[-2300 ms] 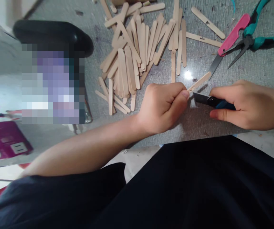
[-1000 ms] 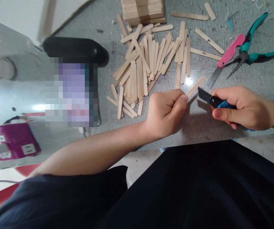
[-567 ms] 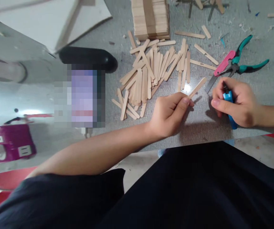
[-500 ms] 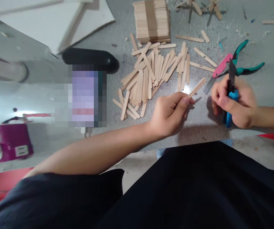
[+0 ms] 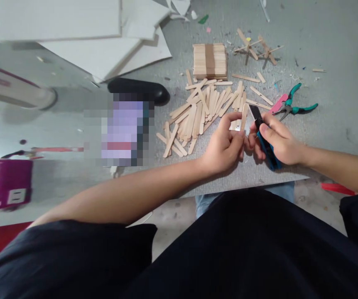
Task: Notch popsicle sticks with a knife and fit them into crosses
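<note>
Between the thumb and fingers of my left hand point(image 5: 227, 143) a wooden craft stick point(image 5: 244, 116) stands nearly upright. My right hand point(image 5: 280, 139) is wrapped round a blue and black utility knife point(image 5: 268, 149). Its dark blade point(image 5: 254, 113) points up and left, close to the stick; whether they touch I cannot tell. Just left of my hands lies a loose pile of craft sticks point(image 5: 194, 114). Beyond my right hand are pliers with teal handles point(image 5: 294, 104) and a pink-handled tool point(image 5: 279, 104), partly hidden.
A banded stack of craft sticks point(image 5: 218, 62) lies behind the pile. Two small stick assemblies point(image 5: 248, 45) sit to its right. On the left are white boards point(image 5: 73, 54), a black case point(image 5: 138, 90), a blurred-out phone point(image 5: 123, 128) and a purple power strip point(image 5: 4, 185).
My right hand has brought the knife left, toward the craft stick, and tilted its blade leftward. The stick in my left hand has turned more upright. The view has shifted.
</note>
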### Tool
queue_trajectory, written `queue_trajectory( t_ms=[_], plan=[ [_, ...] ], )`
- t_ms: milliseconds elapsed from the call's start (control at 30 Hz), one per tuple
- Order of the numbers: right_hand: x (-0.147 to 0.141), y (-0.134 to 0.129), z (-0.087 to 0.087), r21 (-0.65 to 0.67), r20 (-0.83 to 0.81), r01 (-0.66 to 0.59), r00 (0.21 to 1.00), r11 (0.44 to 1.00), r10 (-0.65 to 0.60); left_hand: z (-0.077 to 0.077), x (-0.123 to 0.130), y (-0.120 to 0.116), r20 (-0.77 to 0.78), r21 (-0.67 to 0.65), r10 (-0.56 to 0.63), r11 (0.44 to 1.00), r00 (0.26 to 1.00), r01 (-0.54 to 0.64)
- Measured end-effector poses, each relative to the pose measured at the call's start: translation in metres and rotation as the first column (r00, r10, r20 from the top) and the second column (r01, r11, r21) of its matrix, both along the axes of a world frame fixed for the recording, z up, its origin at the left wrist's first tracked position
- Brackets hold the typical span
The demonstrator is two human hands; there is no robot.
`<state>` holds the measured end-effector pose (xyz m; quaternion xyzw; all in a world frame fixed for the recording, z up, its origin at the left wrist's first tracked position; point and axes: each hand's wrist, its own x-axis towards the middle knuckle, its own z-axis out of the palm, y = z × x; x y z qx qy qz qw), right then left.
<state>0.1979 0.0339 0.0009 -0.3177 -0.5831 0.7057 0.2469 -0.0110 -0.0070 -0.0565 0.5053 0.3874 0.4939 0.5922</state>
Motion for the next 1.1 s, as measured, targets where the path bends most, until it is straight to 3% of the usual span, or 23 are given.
queue_trajectory(
  t_ms=[233, 333, 500, 767, 967, 1100],
  plan=[
    [0.006, -0.001, -0.003, 0.338, 0.179, 0.000, 0.982, 0.941, -0.065, 0.000, -0.006, -0.006, -0.008, 0.005, -0.100, 0.995, 0.995, 0.100],
    [0.005, -0.002, 0.001, 0.350, 0.218, 0.045, 0.968, 0.936, -0.128, -0.003, -0.011, -0.011, -0.030, 0.011, -0.174, 0.985, 0.984, 0.174],
    [0.000, 0.001, 0.011, 0.289, 0.246, 0.049, 0.961, 0.956, -0.123, -0.003, -0.016, -0.013, -0.016, -0.014, -0.271, 0.963, 0.963, 0.270],
    [0.001, 0.010, 0.022, 0.301, 0.337, -0.120, 0.941, 0.946, 0.012, 0.021, -0.012, 0.003, 0.073, -0.081, -0.183, 0.979, 0.980, 0.189],
    [0.007, 0.007, 0.021, 0.261, 0.337, -0.014, 0.938, 0.965, -0.077, 0.027, -0.008, 0.000, 0.029, -0.146, -0.109, 0.983, 0.994, 0.112],
    [0.018, 0.004, 0.029, 0.400, 0.443, -0.066, 0.887, 0.914, -0.130, 0.026, -0.006, 0.000, -0.069, -0.134, -0.001, 0.991, 0.998, -0.008]
  ],
)
